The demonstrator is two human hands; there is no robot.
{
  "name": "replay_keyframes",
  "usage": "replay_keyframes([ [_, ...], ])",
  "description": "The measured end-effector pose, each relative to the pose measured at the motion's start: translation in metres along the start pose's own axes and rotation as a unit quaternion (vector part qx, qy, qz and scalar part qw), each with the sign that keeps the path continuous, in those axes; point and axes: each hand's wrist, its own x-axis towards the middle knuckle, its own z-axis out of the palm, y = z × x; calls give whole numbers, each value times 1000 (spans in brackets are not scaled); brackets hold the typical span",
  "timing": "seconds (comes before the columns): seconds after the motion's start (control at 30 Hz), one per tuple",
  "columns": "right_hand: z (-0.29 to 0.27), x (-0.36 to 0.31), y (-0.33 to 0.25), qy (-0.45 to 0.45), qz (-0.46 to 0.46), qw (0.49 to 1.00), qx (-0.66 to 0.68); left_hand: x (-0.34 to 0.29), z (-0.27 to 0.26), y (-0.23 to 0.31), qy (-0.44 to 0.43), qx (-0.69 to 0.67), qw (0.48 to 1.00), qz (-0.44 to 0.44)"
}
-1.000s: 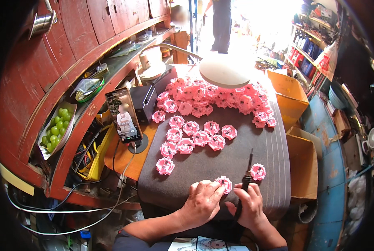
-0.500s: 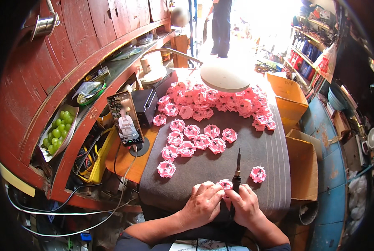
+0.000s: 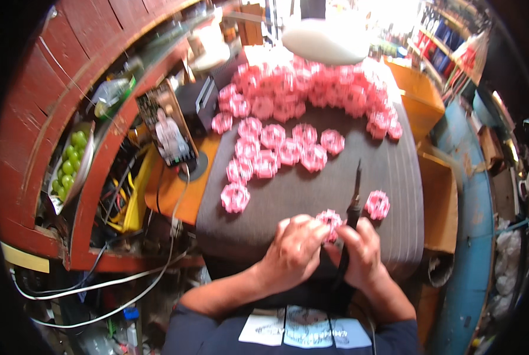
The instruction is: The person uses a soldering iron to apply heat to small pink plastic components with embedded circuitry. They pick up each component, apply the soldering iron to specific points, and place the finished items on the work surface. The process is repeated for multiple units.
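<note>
Pink piece at your hands: small, roughly round with a notched, angular outline, pink with paler edges and dark marks near the middle; finer detail is lost to blur. It is at the near side of the dark grey worktop, between your two hands; whether its underside touches the surface cannot be told. Your left hand is pinching it from the left between forefinger and thumb, the thumb mostly hidden, knuckles up, remaining fingers curled in. Your left forearm enters from the lower left and slants up to the right, elbow bent outward. Your right hand is wrapped around the black handle of a soldering iron, which stands steeply, its metal tip aimed up and away from you, clear of the pink piece. Your right thumb lies close to the piece; contact cannot be confirmed. Your right forearm rises from the lower right, slanting to the left. Just beyond that hand, one loose piece lies alone. Farther off and to the left, a cluster of similar pieces is spread out, several touching; at the far end, a large heap sits near a white lamp head. Left of the worktop, a phone leans on its stand.
</note>
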Motion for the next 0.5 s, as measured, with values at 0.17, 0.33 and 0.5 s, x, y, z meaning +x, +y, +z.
replay_keyframes([
  [0.17, 2, 2, -5, 6, -10, 1000, 1, -4, 3, -1, 7, -11, 1000, 0],
  [0.33, 5, 2, -3, -8, -16, 1000, -21, -3, 3, -2, 0, -13, 1000, -5],
  [0.5, 12, 8, -6, -7, -50, 998, -36, -3, 1, -3, 0, -13, 1000, -10],
])
